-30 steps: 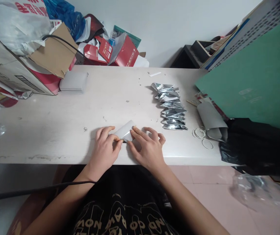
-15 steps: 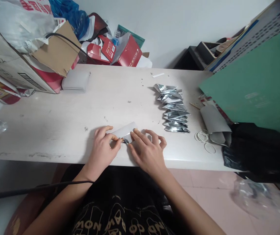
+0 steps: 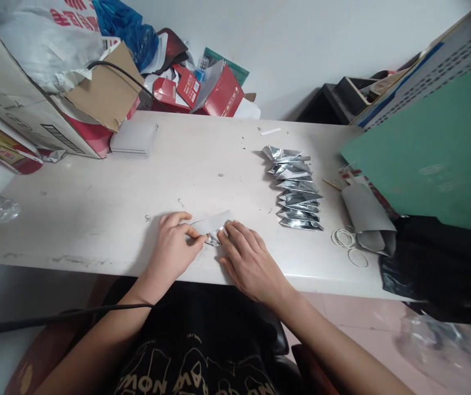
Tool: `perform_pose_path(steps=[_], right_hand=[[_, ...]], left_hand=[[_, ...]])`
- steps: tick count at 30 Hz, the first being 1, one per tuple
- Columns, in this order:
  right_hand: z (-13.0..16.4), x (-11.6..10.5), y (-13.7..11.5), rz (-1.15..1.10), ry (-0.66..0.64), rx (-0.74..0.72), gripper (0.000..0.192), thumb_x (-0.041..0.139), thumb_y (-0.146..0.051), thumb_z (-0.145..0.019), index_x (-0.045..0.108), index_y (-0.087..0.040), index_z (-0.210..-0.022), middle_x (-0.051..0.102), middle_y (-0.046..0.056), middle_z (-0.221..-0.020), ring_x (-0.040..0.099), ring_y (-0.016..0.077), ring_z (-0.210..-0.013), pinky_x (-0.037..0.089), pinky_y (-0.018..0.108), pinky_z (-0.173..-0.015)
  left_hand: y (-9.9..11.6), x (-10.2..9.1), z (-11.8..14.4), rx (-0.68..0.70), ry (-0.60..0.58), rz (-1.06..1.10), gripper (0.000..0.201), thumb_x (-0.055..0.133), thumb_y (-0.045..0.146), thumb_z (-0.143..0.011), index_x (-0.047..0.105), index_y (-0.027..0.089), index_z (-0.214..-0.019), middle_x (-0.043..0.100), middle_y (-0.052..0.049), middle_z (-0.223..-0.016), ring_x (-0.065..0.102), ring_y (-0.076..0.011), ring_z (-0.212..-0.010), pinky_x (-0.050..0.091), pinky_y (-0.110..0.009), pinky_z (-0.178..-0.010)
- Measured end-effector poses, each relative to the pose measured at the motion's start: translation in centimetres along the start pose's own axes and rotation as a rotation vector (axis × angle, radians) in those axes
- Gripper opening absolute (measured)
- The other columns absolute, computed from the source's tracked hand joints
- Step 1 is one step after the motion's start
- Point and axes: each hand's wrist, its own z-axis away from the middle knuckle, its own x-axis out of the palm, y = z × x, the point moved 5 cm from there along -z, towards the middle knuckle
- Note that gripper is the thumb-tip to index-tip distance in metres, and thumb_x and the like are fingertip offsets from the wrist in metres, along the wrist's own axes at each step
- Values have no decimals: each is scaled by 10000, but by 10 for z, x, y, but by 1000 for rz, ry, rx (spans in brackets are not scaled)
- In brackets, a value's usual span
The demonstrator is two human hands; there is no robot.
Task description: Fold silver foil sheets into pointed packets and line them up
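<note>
Near the bottom centre of the frame, the left hand (image 3: 173,249) and the right hand (image 3: 248,258) meet over a small silver foil sheet (image 3: 211,226) lying flat on the pale surface (image 3: 95,203). The left hand's grip is pressed together, thumb and forefinger pinching the sheet's near edge; the right hand lies flat, fingertips pressing down on the foil where a crumpled corner shows, so its grip is closed onto the sheet against the surface rather than around it.

To fold well here, it seems best to keep the right fingertips firm on the crease line so the foil cannot slide, let the left pinch bring the edge over squarely, then run a finger along the fold to sharpen it. Thin foil probably tears or wrinkles if tugged, so light, even pressure looks wise.

Right of centre, a row of folded foil pieces (image 3: 295,189) overlaps in a line. Just right of them lie a grey paper roll (image 3: 367,216) and several rubber bands (image 3: 348,244), touching the roll's near end. A grey pad (image 3: 133,138) sits toward the upper left.

As for writing: the white plastic bag (image 3: 50,38) at upper left carries red characters, too cropped to read; the cardboard box (image 3: 17,109) beneath shows a barcode; the red cartons (image 3: 214,90) bear small print that is illegible. The person's black shirt (image 3: 202,362) has gold lettering, upside down and not clearly readable.
</note>
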Motion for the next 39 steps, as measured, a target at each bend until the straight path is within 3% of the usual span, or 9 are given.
perform_pose_path(steps=[6, 13, 23, 31, 36, 39], right_hand=[[-2, 0, 3, -41, -6, -35, 582, 434, -347, -1141, 378, -104, -1666, 537, 234, -1595, 463, 374, -1509, 467, 559, -1202], [1, -4, 1, -1, -52, -78, 588, 491, -348, -1129, 372, -295, -1702, 488, 185, -1636, 398, 394, -1545, 433, 593, -1201], [2, -2, 0, 12, -86, -43, 586, 479, -457, -1124, 420, -284, -1681, 477, 161, -1664, 362, 388, -1571, 385, 573, -1227], [2, -2, -2, 16, -68, -39, 603, 453, -497, -1126, 430, -258, -1678, 475, 187, -1652, 352, 389, -1575, 377, 572, -1221], [2, -2, -2, 25, -83, -15, 614, 430, -522, -1130, 396, -291, -1697, 493, 166, -1651, 363, 378, -1572, 381, 572, -1204], [2, -3, -2, 24, -78, -13, 622, 439, -522, -1126, 382, -299, -1704, 503, 158, -1649, 374, 375, -1570, 376, 566, -1205]], left_hand=[[0, 0, -2, -22, -30, 7, 206, 936, 226, -807, 758, 237, -704, 735, -73, -1172, 621, -334, -1176, 576, -553, -1007], [0, 0, -6, 3, -55, 5, 230, 942, 199, -789, 752, 238, -665, 728, -74, -1121, 610, -336, -1149, 578, -555, -994], [-2, 2, -6, 25, -92, 4, 244, 871, 257, -889, 746, 227, -681, 702, -83, -1167, 592, -321, -1156, 583, -544, -1008], [-1, 2, -6, 19, -71, -2, 232, 879, 220, -875, 725, 218, -701, 706, -81, -1160, 599, -320, -1167, 582, -544, -1020], [8, -14, 7, 144, -59, 42, 86, 674, 216, -1042, 728, 227, -976, 729, -75, -1221, 664, -280, -1200, 605, -519, -1038], [21, -25, 26, 334, -46, 4, 225, 606, 139, -1060, 718, 226, -1234, 759, -80, -1261, 702, -262, -1247, 612, -495, -1092]])
